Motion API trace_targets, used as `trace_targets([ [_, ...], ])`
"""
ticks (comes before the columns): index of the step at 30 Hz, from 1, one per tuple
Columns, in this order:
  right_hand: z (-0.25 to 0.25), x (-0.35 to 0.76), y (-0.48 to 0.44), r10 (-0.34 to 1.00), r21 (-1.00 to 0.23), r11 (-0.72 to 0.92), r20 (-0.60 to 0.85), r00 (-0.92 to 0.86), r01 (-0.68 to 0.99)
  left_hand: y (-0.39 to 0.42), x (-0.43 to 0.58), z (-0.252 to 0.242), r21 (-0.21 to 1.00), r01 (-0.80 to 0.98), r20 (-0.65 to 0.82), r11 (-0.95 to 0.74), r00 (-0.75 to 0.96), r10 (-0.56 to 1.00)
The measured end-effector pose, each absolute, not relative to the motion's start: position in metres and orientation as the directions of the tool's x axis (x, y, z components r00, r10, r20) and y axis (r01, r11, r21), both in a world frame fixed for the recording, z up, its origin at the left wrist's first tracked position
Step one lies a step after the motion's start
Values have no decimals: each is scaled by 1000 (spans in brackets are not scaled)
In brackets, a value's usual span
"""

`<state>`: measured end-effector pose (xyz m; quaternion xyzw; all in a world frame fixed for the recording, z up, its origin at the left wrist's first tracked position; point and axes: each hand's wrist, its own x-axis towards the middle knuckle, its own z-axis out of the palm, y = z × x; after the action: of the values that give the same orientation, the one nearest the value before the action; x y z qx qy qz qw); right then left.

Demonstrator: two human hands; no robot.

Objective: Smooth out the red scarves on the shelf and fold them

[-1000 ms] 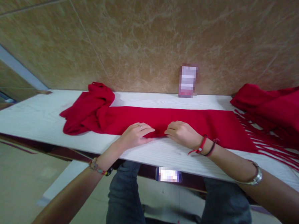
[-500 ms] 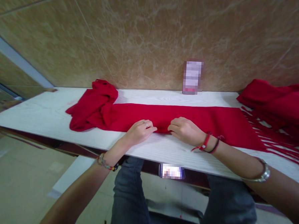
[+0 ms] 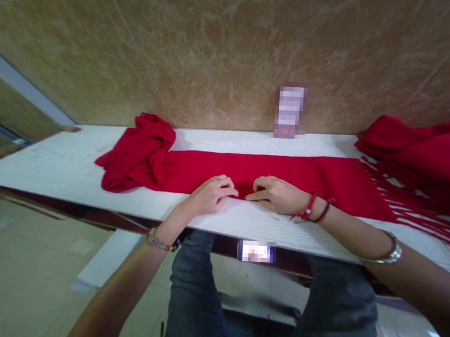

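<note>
A long red scarf (image 3: 285,176) lies stretched across a white table (image 3: 59,170), bunched into a heap at its left end and fringed at its right end. My left hand (image 3: 210,195) rests on the scarf's near edge with its fingers curled and pinched on the cloth. My right hand (image 3: 278,194) sits close beside it, also curled, pinching the same near edge. The two hands are a few centimetres apart at the middle of the scarf.
A pile of more red scarves (image 3: 425,159) lies at the table's right end. A small blurred card (image 3: 290,111) stands against the brown tiled wall. My knees in jeans (image 3: 196,287) are under the table edge.
Both hands have drawn a little closer together on the scarf's near edge. The view has shifted slightly; the scarf lies much as before.
</note>
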<state>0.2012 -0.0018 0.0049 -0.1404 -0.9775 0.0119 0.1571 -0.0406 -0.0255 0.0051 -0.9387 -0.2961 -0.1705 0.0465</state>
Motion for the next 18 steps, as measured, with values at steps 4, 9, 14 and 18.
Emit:
trace_targets([
  [4,2,202,2,285,-213,952,343,-895,221,-28,-39,11,178,580,214,-795,766,606],
  [9,1,201,6,339,-363,908,341,-877,210,-27,-40,12,262,661,42,-703,720,693],
  [14,0,199,3,596,-263,803,365,-716,535,-26,-40,11,238,660,33,-712,728,685],
  [18,-4,200,-2,702,-133,711,185,-688,690,-26,-40,10,191,675,19,-713,724,690],
])
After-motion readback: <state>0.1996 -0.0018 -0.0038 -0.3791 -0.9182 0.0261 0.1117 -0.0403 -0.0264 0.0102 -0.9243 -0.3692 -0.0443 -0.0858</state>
